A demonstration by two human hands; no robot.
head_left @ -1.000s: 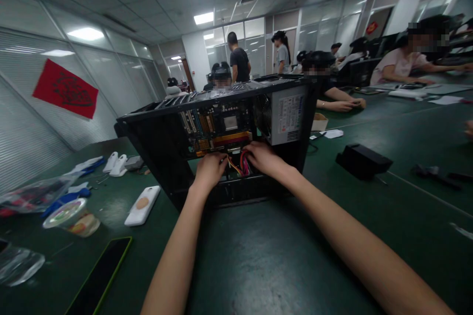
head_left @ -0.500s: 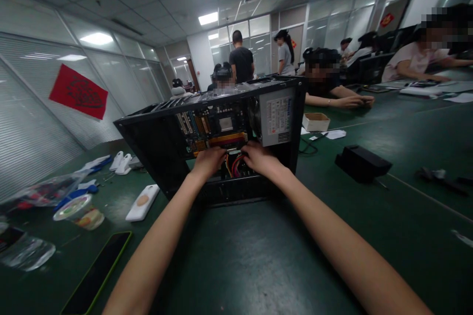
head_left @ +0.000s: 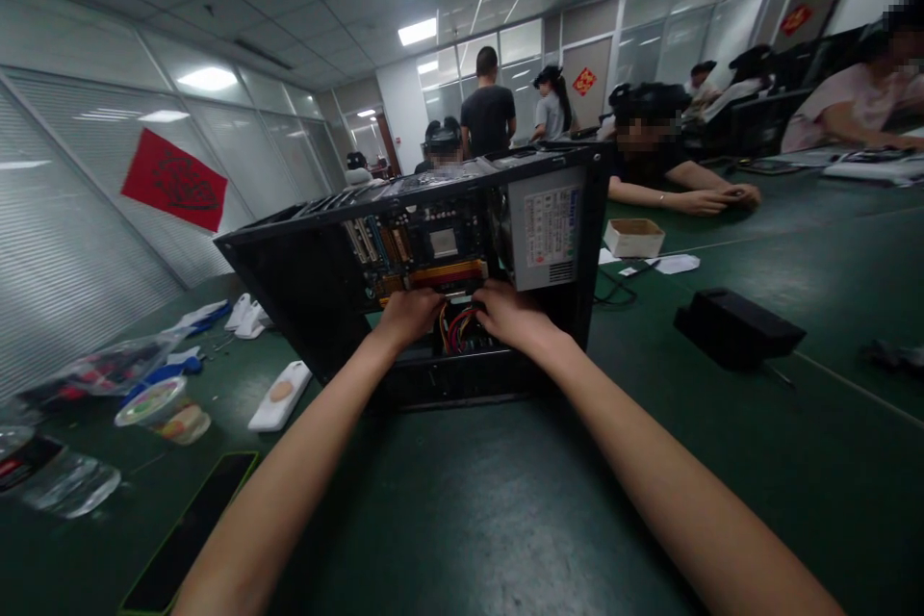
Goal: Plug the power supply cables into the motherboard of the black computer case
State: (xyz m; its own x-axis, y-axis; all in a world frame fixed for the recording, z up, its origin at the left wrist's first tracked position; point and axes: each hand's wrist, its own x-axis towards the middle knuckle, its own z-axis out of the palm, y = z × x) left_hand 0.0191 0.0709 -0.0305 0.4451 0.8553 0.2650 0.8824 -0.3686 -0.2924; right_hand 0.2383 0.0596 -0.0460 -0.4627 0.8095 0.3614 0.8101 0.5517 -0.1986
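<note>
An open black computer case stands on the green table in front of me, its inside facing me. In it show a motherboard and a silver power supply with a label. My left hand reaches in at the lower edge of the board, fingers curled. Opposite it, my right hand is closed below the power supply. A small pale metallic edge shows between the fingertips; its kind and what they grip cannot be made out. Red and yellow cables hang just below the hands.
To the left lie a phone with a green edge, a white case-like object, a plastic cup and a water bottle. At right are a black block-shaped object and a small box. A co-worker's hands rest beyond.
The view has shifted slightly, so the surroundings at left and right appear further to the right. Both hands stay at the same spot inside the case.
</note>
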